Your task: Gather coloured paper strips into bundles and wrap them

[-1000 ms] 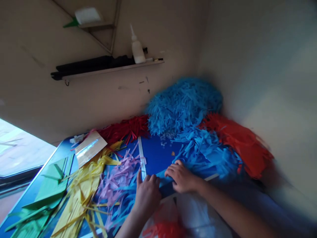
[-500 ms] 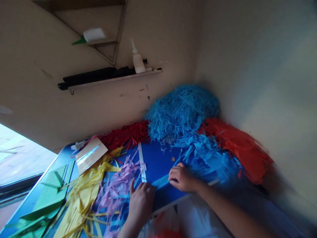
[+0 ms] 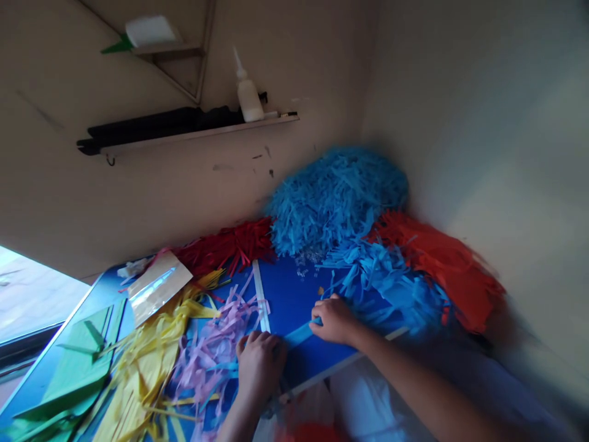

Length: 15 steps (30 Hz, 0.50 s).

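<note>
A light blue paper strip (image 3: 298, 334) lies stretched across the dark blue table top (image 3: 285, 294) between my two hands. My left hand (image 3: 258, 362) is closed over the strip's left end, fingers curled down onto the table. My right hand (image 3: 335, 319) pinches the strip's right end, close to the heap of blue shredded paper (image 3: 391, 288). A white ruler (image 3: 261, 294) lies on the table just above my left hand.
A big blue fringe pile (image 3: 335, 199) and red-orange fringe (image 3: 442, 264) fill the corner. Red strips (image 3: 225, 245), pink strips (image 3: 216, 344), yellow strips (image 3: 151, 356) and green paper (image 3: 73, 368) cover the left. A shelf (image 3: 193, 132) holds a glue bottle (image 3: 246, 92).
My hands have pulled the blue strip out longer; the left hand slid down-left and curled shut, the right hand shifted slightly up. The camera view swayed.
</note>
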Motion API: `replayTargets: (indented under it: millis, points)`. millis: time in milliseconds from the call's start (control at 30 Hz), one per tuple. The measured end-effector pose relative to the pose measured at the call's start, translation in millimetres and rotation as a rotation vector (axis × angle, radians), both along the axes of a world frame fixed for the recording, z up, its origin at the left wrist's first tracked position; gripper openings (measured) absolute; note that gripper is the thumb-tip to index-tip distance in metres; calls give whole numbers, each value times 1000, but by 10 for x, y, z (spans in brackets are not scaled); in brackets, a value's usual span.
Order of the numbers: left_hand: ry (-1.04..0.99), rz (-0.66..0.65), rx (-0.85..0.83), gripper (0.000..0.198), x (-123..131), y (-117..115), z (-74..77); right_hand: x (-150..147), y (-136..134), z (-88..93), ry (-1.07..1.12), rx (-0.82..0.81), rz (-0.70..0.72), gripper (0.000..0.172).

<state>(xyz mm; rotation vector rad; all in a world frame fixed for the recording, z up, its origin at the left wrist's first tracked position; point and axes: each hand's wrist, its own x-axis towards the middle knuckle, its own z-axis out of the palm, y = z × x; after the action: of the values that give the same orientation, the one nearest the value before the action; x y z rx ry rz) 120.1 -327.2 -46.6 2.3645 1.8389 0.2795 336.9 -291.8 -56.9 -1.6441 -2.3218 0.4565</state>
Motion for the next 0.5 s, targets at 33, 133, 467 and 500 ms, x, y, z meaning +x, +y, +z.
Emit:
replayTargets:
  millis: [33, 133, 467, 500]
  points:
    - [1, 1, -8, 27, -2, 7, -2, -1, 3, 1, -4, -6, -5, 12]
    - [11, 7, -25, 27, -2, 31, -7, -15, 19, 10, -14, -20, -17, 12]
    - [33, -173, 144, 20, -19, -5, 72, 52, -107, 59, -58, 243, 125, 14]
    - [48, -231, 159, 22, -10, -8, 80, 54, -119, 35, -60, 288, 240, 12]
